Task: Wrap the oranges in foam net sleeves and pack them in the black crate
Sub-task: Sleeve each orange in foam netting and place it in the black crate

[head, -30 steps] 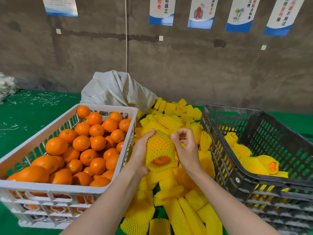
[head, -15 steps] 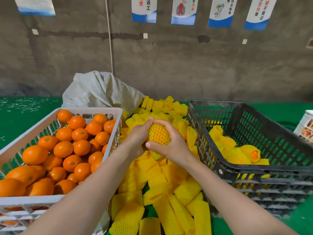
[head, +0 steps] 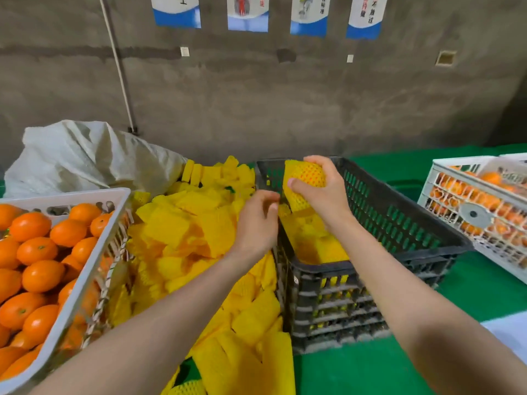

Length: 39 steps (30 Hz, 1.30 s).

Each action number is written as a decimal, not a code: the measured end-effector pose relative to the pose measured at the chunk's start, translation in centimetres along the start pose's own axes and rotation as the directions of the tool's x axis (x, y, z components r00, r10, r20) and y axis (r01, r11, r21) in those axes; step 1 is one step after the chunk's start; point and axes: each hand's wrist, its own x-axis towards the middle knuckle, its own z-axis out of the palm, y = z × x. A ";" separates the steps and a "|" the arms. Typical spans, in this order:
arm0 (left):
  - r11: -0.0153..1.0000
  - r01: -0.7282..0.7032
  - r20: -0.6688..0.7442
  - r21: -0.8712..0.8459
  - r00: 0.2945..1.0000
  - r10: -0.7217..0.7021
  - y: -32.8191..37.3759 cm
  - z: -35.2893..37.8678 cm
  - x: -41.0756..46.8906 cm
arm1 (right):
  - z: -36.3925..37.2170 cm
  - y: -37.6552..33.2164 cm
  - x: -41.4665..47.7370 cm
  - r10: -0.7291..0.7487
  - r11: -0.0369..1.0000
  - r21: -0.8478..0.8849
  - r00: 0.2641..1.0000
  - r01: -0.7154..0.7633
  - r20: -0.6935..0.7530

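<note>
My right hand [head: 325, 195] grips an orange wrapped in a yellow foam net sleeve [head: 303, 178] and holds it above the near left corner of the black crate [head: 399, 238]. Several wrapped oranges [head: 319, 246] lie inside that crate. My left hand [head: 258, 223] hovers beside the crate's left wall, over the pile, fingers loosely curled and holding nothing. A pile of yellow foam net sleeves [head: 199, 240] covers the middle. Bare oranges [head: 37, 249] fill the white crate [head: 85, 280] at the left.
A white woven sack [head: 85, 161] lies behind the pile against the concrete wall. A second white crate of oranges [head: 479, 212] stands at the right on the green table cover [head: 484, 286]. A white sheet [head: 510, 329] pokes in at the right edge.
My right hand carried the wrapped orange to the right, from over the sleeve pile to above the black crate. My left hand let go of it and stayed by the pile. The view swung right.
</note>
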 end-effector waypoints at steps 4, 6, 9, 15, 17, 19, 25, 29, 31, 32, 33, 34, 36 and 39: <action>0.929 -0.205 0.396 0.307 0.916 0.071 0.4 4.9 1.1 | -2.9 3.5 4.0 0.119 0.903 -0.424 0.990 -0.077 0.074; 0.829 -0.266 0.492 0.492 0.871 -0.013 -0.1 6.4 1.0 | -3.6 5.6 5.7 0.212 0.741 -0.672 0.956 -0.022 0.203; 0.751 -0.302 0.494 0.587 0.869 -0.036 -1.0 7.0 0.8 | -3.2 8.8 7.3 0.354 0.476 -0.867 0.872 0.145 0.339; 0.793 -0.277 0.455 0.543 0.890 -0.001 -1.6 7.1 0.8 | -1.7 13.1 8.0 0.636 0.294 -0.920 0.665 0.260 0.392; 0.806 -0.265 0.445 0.529 0.895 0.002 -1.6 7.2 0.8 | -1.0 13.3 7.6 0.671 0.249 -0.928 0.641 0.278 0.372; 0.808 -0.261 0.432 0.528 0.902 0.008 -1.6 7.2 0.8 | -0.2 12.7 7.1 0.639 0.243 -0.915 0.657 0.323 0.402; 0.895 -0.197 0.353 0.400 0.934 0.048 -0.9 6.4 0.1 | 1.1 10.3 5.8 0.301 0.301 -0.819 0.767 0.489 0.567; 0.945 -0.212 0.366 0.248 0.924 0.112 -0.9 4.5 -1.2 | 0.5 8.6 5.1 -0.078 0.502 -0.726 0.860 0.470 0.504; 0.944 -0.260 0.399 0.205 0.903 0.162 -1.2 2.8 -2.1 | 0.7 7.4 4.3 -0.228 0.602 -0.646 0.876 0.469 0.424; 0.945 -0.262 0.402 0.199 0.901 0.165 -1.5 1.6 -2.5 | 1.1 6.7 3.7 -0.301 0.635 -0.603 0.873 0.483 0.383; 0.950 -0.240 0.389 0.201 0.909 0.147 -1.9 0.3 -2.7 | 1.6 5.8 3.0 -0.378 0.662 -0.549 0.860 0.511 0.344; 0.959 -0.199 0.360 0.203 0.926 0.116 -2.1 -1.2 -2.8 | 2.3 4.7 2.1 -0.452 0.676 -0.490 0.835 0.550 0.313; 0.977 -0.103 0.268 0.189 0.962 0.050 -2.7 -4.9 -2.8 | 4.1 2.5 0.3 -0.560 0.685 -0.369 0.778 0.628 0.285; 0.990 0.027 0.093 0.140 0.995 -0.040 -3.7 -11.3 -2.8 | 7.8 -0.8 -2.3 -0.608 0.699 -0.227 0.731 0.678 0.311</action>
